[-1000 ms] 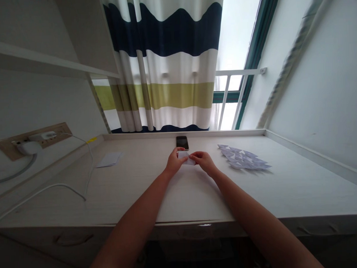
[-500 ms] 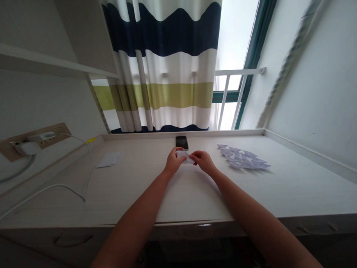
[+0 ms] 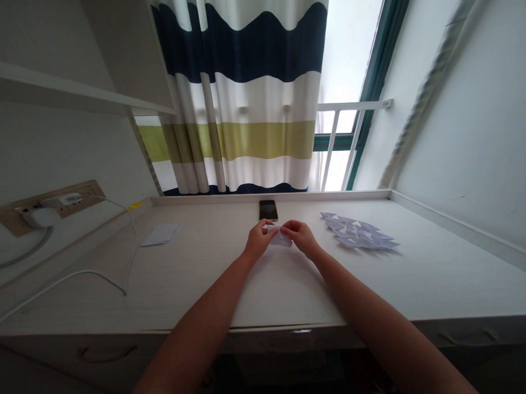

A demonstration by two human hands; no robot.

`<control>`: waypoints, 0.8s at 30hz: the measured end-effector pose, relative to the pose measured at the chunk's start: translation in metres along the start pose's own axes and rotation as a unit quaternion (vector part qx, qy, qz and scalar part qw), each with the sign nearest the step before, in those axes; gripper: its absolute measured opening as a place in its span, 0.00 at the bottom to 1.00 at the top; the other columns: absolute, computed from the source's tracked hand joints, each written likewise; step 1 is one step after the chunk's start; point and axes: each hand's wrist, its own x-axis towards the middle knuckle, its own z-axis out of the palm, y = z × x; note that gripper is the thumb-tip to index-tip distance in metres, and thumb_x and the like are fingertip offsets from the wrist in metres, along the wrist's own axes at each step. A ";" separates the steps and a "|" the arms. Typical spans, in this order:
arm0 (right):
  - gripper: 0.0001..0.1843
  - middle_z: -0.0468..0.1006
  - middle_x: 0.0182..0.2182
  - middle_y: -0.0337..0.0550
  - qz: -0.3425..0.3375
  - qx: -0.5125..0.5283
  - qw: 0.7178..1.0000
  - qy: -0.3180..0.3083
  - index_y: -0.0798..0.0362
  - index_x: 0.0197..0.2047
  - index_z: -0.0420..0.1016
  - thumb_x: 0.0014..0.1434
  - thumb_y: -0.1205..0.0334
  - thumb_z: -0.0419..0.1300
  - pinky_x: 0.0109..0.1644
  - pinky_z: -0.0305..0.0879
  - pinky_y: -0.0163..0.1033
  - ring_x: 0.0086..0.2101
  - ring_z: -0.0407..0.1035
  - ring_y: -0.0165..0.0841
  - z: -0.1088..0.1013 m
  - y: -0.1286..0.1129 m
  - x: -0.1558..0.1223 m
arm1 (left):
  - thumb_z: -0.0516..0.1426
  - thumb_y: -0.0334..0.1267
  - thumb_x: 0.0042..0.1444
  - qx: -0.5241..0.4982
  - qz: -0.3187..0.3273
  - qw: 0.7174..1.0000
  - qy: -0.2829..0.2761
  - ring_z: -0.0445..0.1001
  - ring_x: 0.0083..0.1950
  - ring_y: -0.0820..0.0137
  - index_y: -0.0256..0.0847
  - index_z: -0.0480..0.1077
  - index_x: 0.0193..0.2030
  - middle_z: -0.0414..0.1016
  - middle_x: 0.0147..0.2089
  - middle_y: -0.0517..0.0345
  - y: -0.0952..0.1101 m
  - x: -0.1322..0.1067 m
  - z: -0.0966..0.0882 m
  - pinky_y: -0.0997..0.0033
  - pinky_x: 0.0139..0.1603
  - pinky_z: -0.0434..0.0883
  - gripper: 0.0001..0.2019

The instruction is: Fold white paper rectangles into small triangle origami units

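Observation:
A small piece of folded white paper (image 3: 282, 239) is pinched between my two hands over the middle of the desk. My left hand (image 3: 259, 239) grips its left side, and my right hand (image 3: 299, 236) has its upper right part between thumb and fingers. The fingertips hide some of the folds. Just beyond the hands lies a black smartphone (image 3: 268, 209), flat on the desk. To the right, several folded paper pieces (image 3: 359, 231) with pointed ends rest in overlapping rows. A stack of white paper sheets (image 3: 159, 234) sits off to the left.
The white desk (image 3: 197, 291) has a raised back edge and drawers below. A white cable (image 3: 87, 273) runs over its left side from a wall socket (image 3: 51, 205) with plugs. Behind hangs a striped curtain (image 3: 252, 140) beside a window.
The paper has turned and dropped slightly toward me, so its lower part now hangs below the fingertips. Both hands have drawn a little closer together on it.

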 end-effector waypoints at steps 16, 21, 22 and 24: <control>0.10 0.66 0.17 0.34 0.028 0.036 0.999 0.008 0.55 0.21 0.67 0.41 0.57 0.59 0.25 0.54 0.33 0.21 0.59 0.26 0.000 -0.006 -0.003 | 0.54 0.45 0.48 0.021 0.099 0.994 -0.036 0.65 0.25 0.76 0.38 0.64 0.27 0.68 0.23 0.62 0.008 -0.008 -0.001 0.78 0.26 0.60 0.11; 0.10 0.66 0.17 0.34 0.011 0.028 1.000 0.003 0.55 0.21 0.66 0.41 0.56 0.60 0.24 0.54 0.33 0.20 0.59 0.26 0.001 -0.005 -0.003 | 0.56 0.46 0.45 -0.073 0.006 0.996 -0.043 0.63 0.22 0.77 0.37 0.62 0.24 0.64 0.19 0.64 0.003 -0.002 -0.001 0.78 0.23 0.60 0.13; 0.10 0.66 0.17 0.34 0.007 0.029 1.000 -0.001 0.55 0.21 0.66 0.41 0.56 0.60 0.24 0.54 0.32 0.20 0.58 0.26 0.001 -0.005 -0.003 | 0.58 0.45 0.43 -0.102 -0.021 0.993 -0.058 0.64 0.23 0.77 0.37 0.63 0.25 0.65 0.20 0.64 0.001 -0.001 -0.001 0.78 0.24 0.61 0.13; 0.10 0.65 0.16 0.34 0.000 0.027 1.000 -0.003 0.55 0.20 0.67 0.41 0.56 0.60 0.24 0.53 0.32 0.20 0.58 0.26 0.002 -0.005 -0.004 | 0.60 0.44 0.40 -0.147 -0.066 0.984 -0.082 0.67 0.24 0.76 0.37 0.64 0.27 0.67 0.22 0.62 -0.001 0.002 -0.002 0.76 0.25 0.63 0.13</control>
